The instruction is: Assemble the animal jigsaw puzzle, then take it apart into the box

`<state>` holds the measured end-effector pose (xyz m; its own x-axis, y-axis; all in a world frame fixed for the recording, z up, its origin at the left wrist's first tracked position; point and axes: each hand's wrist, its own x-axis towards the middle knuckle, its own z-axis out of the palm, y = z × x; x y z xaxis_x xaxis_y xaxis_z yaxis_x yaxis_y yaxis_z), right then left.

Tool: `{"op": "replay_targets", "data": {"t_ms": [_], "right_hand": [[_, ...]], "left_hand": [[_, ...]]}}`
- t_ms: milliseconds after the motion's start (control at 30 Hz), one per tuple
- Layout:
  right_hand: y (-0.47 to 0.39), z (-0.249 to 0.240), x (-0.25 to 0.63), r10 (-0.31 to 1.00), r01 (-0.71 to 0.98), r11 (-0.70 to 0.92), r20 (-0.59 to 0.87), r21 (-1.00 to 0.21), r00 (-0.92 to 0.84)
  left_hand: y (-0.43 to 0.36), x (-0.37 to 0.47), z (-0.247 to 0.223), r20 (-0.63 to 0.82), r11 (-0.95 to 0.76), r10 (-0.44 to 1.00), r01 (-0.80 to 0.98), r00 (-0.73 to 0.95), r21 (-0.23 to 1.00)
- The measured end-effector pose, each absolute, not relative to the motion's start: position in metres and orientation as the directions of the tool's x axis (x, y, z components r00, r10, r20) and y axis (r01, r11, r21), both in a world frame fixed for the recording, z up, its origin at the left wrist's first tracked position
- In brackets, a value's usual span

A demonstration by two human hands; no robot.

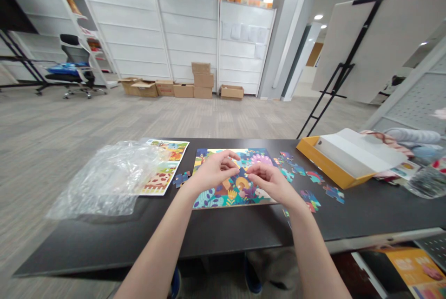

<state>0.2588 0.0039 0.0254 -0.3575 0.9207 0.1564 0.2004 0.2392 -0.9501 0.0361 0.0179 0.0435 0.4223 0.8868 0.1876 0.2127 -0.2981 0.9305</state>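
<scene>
A colourful jigsaw puzzle (223, 201) lies flat on the black table in front of me, partly covered by my hands. Just above its middle is a small dark blue puzzle piece (242, 172). The curled fingers and thumb of my left hand (214, 169) meet its left side. On its other side, my right hand (270, 182) pinches it with thumb and index finger. Loose puzzle pieces (314, 177) are scattered right of the puzzle, some partly behind my right wrist. More loose pieces (181, 179) lie near the puzzle's left edge.
Crumpled clear plastic (104, 178) partly covers a printed picture sheet (160, 180) at left. An open yellow box (327, 162) with a white flap stands at right, beside folded cloth (413, 135). Cardboard boxes (204, 80) line the far shelving. A whiteboard (376, 43) stands behind the table.
</scene>
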Motion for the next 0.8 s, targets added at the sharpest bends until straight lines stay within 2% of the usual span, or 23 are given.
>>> {"op": "replay_targets", "data": {"t_ms": [167,400,633,800], "right_hand": [[0.004,0.022,0.257,0.928,0.138,0.150,0.092,-0.979,-0.361],[0.004,0.023,0.257,0.926,0.112,0.117,0.068,-0.987,-0.371],[0.003,0.022,0.252,0.938,0.117,0.122,0.076,-0.986,-0.338],[0.008,0.024,0.258,0.950,0.164,0.199,0.149,-0.966,-0.274]], "left_hand": [[0.019,0.037,0.043,0.221,-0.332,0.888,0.230,0.402,0.915],[0.024,0.037,0.040,0.257,-0.361,0.887,0.230,0.383,0.904],[0.026,0.025,0.040,0.185,-0.326,0.884,0.281,0.429,0.903],[0.041,0.003,0.053,0.278,-0.367,0.921,0.366,0.275,0.855]]}}
